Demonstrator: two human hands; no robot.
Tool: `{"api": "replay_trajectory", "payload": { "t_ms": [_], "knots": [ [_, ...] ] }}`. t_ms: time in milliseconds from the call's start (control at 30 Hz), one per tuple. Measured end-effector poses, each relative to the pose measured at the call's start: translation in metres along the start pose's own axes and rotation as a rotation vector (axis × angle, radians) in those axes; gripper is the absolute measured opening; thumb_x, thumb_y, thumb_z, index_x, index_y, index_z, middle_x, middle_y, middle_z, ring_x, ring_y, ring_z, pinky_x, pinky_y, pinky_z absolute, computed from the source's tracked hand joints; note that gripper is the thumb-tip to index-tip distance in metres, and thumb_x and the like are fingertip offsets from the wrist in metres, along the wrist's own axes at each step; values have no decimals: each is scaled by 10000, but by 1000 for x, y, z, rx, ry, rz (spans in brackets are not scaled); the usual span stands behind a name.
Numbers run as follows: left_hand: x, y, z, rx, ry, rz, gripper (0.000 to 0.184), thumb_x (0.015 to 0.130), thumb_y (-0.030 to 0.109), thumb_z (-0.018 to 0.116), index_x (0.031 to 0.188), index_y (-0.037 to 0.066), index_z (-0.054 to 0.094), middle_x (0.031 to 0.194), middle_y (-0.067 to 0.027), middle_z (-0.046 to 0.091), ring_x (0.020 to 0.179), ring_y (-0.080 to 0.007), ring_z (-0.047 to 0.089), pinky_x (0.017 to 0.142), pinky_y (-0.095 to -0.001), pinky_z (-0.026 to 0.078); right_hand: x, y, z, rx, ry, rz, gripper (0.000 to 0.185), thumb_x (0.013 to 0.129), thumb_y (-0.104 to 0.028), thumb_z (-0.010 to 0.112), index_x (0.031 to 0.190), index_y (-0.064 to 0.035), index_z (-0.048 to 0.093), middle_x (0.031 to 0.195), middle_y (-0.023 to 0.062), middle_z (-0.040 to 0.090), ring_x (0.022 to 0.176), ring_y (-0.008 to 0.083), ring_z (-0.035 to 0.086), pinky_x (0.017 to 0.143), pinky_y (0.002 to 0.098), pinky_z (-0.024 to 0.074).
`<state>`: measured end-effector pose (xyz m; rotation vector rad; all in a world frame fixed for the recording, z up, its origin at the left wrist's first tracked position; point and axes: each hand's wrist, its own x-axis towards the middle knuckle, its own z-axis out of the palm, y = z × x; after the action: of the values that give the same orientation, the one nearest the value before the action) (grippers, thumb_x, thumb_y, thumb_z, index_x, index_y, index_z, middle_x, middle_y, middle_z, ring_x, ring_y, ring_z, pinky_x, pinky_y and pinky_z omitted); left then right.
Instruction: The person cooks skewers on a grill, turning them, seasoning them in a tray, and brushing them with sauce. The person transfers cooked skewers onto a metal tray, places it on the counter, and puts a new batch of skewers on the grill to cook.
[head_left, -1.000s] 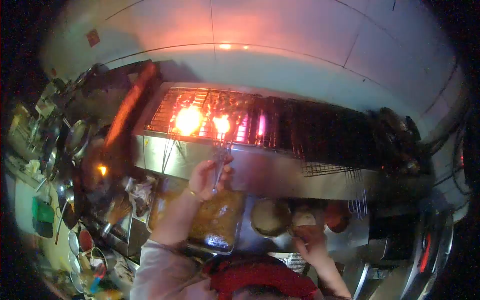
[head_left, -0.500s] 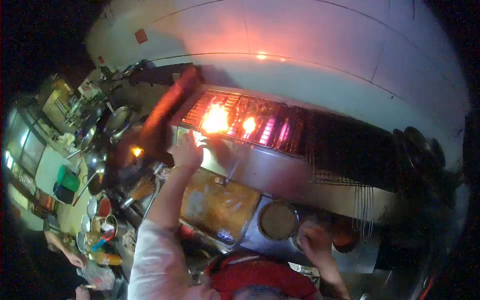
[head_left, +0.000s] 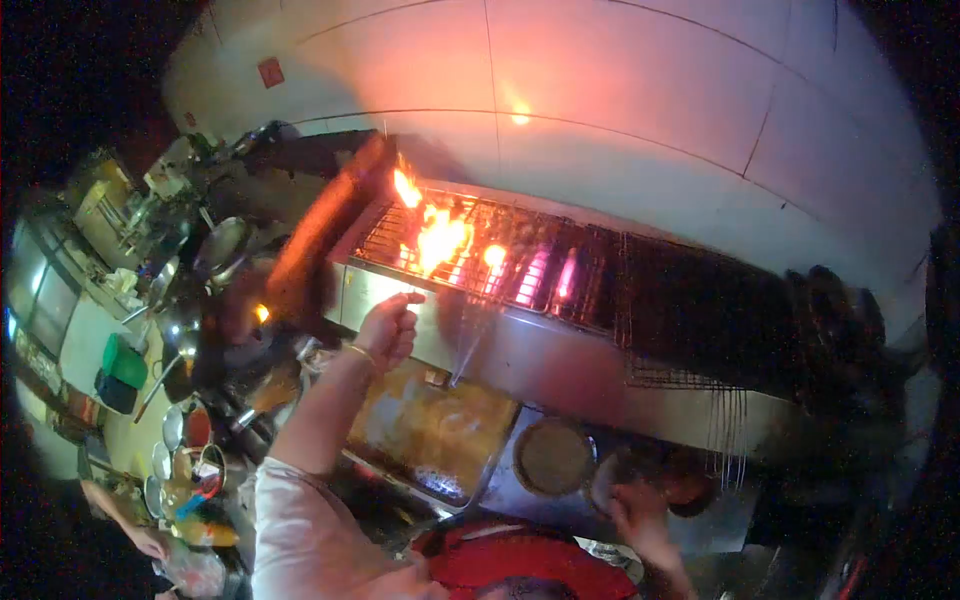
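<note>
My left hand [head_left: 388, 330] is closed just in front of the left part of the lit grill [head_left: 480, 225], thumb and finger pinched; anything between them is too small to name. Flames [head_left: 440, 240] rise from the grate beyond it. Thin skewers [head_left: 468, 345] stick out over the metal front to its right. Below lies a tray [head_left: 440, 420] with a brown, wet surface. My right hand [head_left: 640, 510] is at a small bowl [head_left: 605, 480], its fingers dim and blurred. Beside that bowl stands a round container [head_left: 553, 456]; a reddish bowl [head_left: 690, 490] is on the other side.
A wire rack [head_left: 670, 378] and hanging metal skewers [head_left: 730, 430] are at the right. Pans [head_left: 225, 245], a green container [head_left: 123, 362] and several small bowls [head_left: 172, 428] fill the left. Another person's hand [head_left: 150, 542] shows at lower left.
My left hand has left the skewers and moved left to the grill's front edge, its fingers now closed. The flames have grown taller. My right hand stays around the small bowl.
</note>
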<state>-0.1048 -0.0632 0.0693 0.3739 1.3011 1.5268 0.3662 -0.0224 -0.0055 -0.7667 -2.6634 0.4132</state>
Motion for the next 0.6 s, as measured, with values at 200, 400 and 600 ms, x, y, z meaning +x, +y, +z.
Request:
{"api": "replay_trajectory", "payload": {
  "t_ms": [200,400,600],
  "knots": [
    [42,-46,-14,-329,-159,-69,209,922,266,380,986,137,532,510,63,298,376,-59,258,308,-200,197,19,-30,21,204,-123,293,253,781,-193,581,1013,-94,600,979,125,603,934,303,550,795,424,436],
    [45,-41,-25,-302,-213,-100,218,926,264,372,984,128,532,524,61,348,374,-68,289,312,-210,221,24,-43,44,164,-95,305,251,792,-235,570,999,-96,604,962,125,612,899,315,563,803,427,439],
    [37,-28,-25,-229,-157,-113,185,900,248,442,988,120,543,590,24,459,396,-70,326,330,-197,246,37,-55,40,116,-45,195,200,729,-135,589,909,-50,617,858,132,617,802,320,587,701,400,460]
  ]
}}
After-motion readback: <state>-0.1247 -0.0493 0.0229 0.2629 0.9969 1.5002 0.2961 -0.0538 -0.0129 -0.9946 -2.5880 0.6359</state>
